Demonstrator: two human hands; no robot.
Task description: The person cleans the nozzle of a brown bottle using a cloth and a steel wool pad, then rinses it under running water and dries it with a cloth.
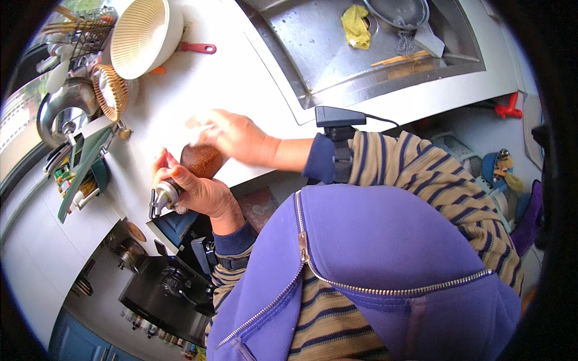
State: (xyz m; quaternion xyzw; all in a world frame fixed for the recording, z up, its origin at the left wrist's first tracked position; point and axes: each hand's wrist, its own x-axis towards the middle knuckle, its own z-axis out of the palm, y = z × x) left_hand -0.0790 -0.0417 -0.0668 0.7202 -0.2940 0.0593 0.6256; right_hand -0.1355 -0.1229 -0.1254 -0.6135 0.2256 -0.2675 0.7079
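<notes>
My left hand (203,192) holds a glass bottle (203,160) near its neck, tilted over the edge of the white countertop (253,85). The bottle shows reddish-brown, grainy contents, and its metal cap with a lever-like spout (165,198) points down towards the lower left. Over the bottle's other end is my right hand (237,137), blurred by motion. Its fingers pinch something white, perhaps a tissue or cloth, pressed at the bottle; the glare of the counter hides its outline.
A steel sink (311,49) holds a yellow cloth (356,27), a strainer (402,11) and chopsticks (399,58). Left of it stand a cream colander (144,38), a red handle (198,48), a wicker basket (110,92) and a green board (86,173). A black stove (167,289) lies lower left.
</notes>
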